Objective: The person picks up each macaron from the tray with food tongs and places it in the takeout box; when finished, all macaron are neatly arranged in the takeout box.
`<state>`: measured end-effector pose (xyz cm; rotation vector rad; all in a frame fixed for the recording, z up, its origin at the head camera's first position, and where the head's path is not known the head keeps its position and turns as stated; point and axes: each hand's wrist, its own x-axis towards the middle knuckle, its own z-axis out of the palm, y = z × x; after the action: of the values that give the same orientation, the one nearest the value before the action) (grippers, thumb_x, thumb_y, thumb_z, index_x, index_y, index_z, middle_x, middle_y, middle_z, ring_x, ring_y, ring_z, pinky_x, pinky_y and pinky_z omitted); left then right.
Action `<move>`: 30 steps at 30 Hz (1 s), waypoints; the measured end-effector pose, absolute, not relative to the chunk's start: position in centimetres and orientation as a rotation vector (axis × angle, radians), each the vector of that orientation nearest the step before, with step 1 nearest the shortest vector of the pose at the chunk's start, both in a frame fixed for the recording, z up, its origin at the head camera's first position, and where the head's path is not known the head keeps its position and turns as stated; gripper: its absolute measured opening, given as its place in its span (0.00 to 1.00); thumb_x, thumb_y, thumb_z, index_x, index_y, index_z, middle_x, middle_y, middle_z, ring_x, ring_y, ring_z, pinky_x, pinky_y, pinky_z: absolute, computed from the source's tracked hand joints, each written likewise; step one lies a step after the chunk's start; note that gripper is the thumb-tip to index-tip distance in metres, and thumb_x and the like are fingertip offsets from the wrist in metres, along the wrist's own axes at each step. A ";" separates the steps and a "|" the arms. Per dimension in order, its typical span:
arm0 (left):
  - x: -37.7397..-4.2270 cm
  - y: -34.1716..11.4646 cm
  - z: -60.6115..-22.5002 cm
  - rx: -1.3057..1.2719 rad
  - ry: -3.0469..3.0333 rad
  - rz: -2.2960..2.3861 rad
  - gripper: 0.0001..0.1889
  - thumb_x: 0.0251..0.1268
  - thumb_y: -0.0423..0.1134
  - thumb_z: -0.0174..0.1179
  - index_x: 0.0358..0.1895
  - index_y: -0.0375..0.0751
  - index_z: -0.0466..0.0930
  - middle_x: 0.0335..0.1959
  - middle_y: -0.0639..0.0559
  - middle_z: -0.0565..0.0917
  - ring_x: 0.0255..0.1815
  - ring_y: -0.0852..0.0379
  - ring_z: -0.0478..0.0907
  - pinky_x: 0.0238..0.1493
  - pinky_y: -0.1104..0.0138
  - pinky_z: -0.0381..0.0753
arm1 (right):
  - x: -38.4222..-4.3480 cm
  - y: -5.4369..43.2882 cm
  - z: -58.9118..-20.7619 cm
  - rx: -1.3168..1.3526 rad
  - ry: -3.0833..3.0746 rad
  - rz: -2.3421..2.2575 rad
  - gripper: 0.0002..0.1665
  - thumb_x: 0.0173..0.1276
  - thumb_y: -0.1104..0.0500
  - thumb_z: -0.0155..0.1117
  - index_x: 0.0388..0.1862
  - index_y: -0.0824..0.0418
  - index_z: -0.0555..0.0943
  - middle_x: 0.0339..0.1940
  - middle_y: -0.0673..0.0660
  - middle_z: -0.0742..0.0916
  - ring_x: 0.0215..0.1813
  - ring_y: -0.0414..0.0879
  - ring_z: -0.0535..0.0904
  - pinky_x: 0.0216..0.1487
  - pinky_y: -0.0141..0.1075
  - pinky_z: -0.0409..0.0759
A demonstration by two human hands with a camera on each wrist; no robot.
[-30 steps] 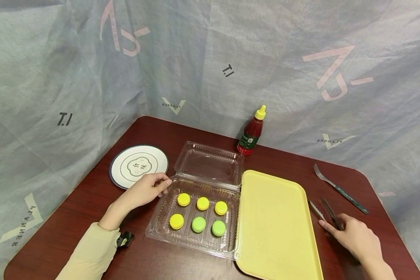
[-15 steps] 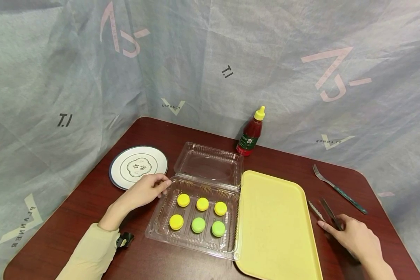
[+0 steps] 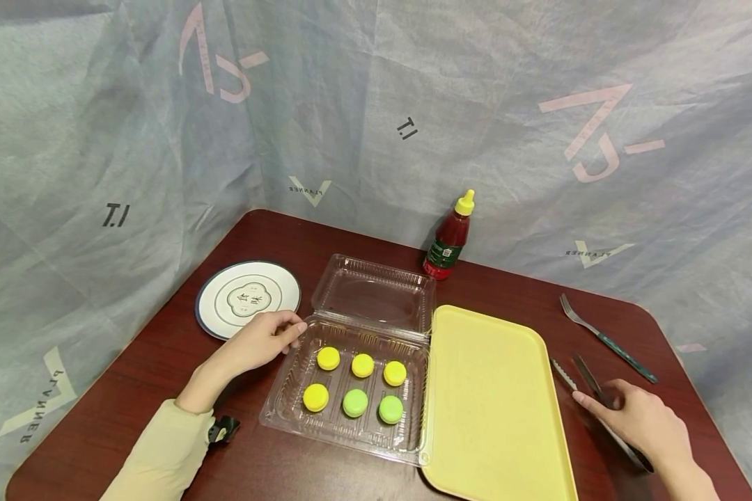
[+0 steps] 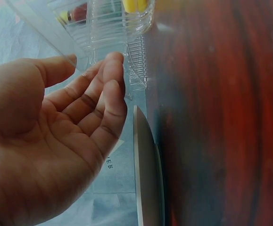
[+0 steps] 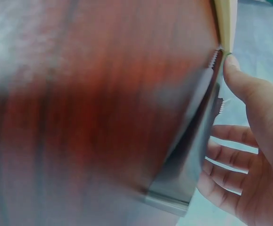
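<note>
An open clear plastic container (image 3: 410, 435) lies mid-table, its lid (image 3: 376, 299) folded back. In its base sit several yellow macarons (image 3: 329, 358) and two green macarons (image 3: 355, 403). My left hand (image 3: 260, 341) holds the container's far left corner, thumb and fingers at the clear rim in the left wrist view. On the right, metal tongs (image 3: 627, 447) with serrated tips rest on the table, their arms apart. My right hand (image 3: 645, 421) is right beside the tongs, thumb stretched toward the tips and fingers loosely spread behind them in the right wrist view.
A yellow tray (image 3: 495, 403) stands between the container and the tongs. To the left is a white plate (image 3: 216, 299) with a blue rim. A red sauce bottle (image 3: 448, 240) stands at the back, a fork (image 3: 608, 339) at the far right. Fabric walls border the table.
My right hand has shifted slightly right, its fingers loosening from the tongs, and the tongs' back end now shows beside it. The left hand and the container keep their places.
</note>
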<state>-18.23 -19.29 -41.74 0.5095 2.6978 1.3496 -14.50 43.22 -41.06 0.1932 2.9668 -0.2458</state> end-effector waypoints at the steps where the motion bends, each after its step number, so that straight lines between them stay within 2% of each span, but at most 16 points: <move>1: -18.2 -19.3 -41.7 0.509 2.698 1.349 0.10 0.78 0.39 0.54 0.41 0.38 0.81 0.25 0.55 0.80 0.27 0.55 0.79 0.34 0.64 0.79 | -14.5 43.3 -40.9 0.193 2.973 -0.244 0.56 0.61 0.20 0.54 0.60 0.71 0.74 0.26 0.50 0.78 0.27 0.46 0.74 0.22 0.39 0.66; 7: -18.2 -19.3 -41.6 0.510 2.693 1.352 0.10 0.78 0.39 0.53 0.41 0.37 0.81 0.25 0.55 0.80 0.27 0.54 0.79 0.34 0.64 0.79 | -14.8 43.0 -40.1 0.179 3.030 -0.236 0.53 0.61 0.20 0.55 0.58 0.67 0.76 0.29 0.49 0.80 0.28 0.46 0.75 0.22 0.39 0.67; 13: -18.1 -19.3 -41.5 0.512 2.697 1.348 0.10 0.78 0.39 0.53 0.40 0.37 0.81 0.25 0.54 0.79 0.27 0.55 0.78 0.34 0.65 0.78 | -15.3 41.7 -39.6 0.142 3.103 -0.234 0.41 0.61 0.21 0.56 0.40 0.58 0.75 0.22 0.50 0.75 0.24 0.47 0.71 0.20 0.39 0.62; 15: -18.1 -19.3 -41.5 0.517 2.697 1.347 0.11 0.78 0.39 0.53 0.40 0.37 0.81 0.25 0.54 0.80 0.27 0.55 0.78 0.34 0.65 0.78 | -15.6 41.2 -39.3 0.116 3.132 -0.240 0.40 0.61 0.22 0.57 0.41 0.58 0.76 0.23 0.49 0.76 0.24 0.46 0.72 0.20 0.38 0.63; 19: -18.2 -19.3 -41.6 0.522 2.704 1.346 0.11 0.78 0.40 0.53 0.40 0.38 0.81 0.25 0.55 0.80 0.27 0.54 0.79 0.34 0.65 0.78 | -16.3 40.1 -38.8 0.053 3.165 -0.273 0.42 0.62 0.23 0.58 0.51 0.60 0.79 0.28 0.48 0.80 0.26 0.45 0.73 0.21 0.38 0.64; 21: -18.2 -19.4 -41.6 0.521 2.707 1.349 0.11 0.78 0.39 0.53 0.41 0.37 0.82 0.25 0.56 0.81 0.27 0.54 0.79 0.34 0.65 0.79 | -16.7 39.4 -38.5 0.023 3.182 -0.290 0.43 0.63 0.24 0.58 0.53 0.61 0.80 0.29 0.48 0.80 0.26 0.44 0.72 0.21 0.38 0.64; 30: -18.3 -19.5 -41.7 0.487 2.725 1.369 0.11 0.78 0.40 0.53 0.42 0.36 0.82 0.25 0.55 0.80 0.27 0.54 0.78 0.33 0.65 0.78 | -18.1 36.7 -38.0 -0.108 3.250 -0.340 0.39 0.65 0.29 0.61 0.51 0.63 0.81 0.24 0.48 0.77 0.20 0.45 0.68 0.16 0.38 0.62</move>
<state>-18.31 -19.47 -41.67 0.4866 2.7249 1.3689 -18.14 36.75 -37.97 -0.1079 3.2497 -0.3405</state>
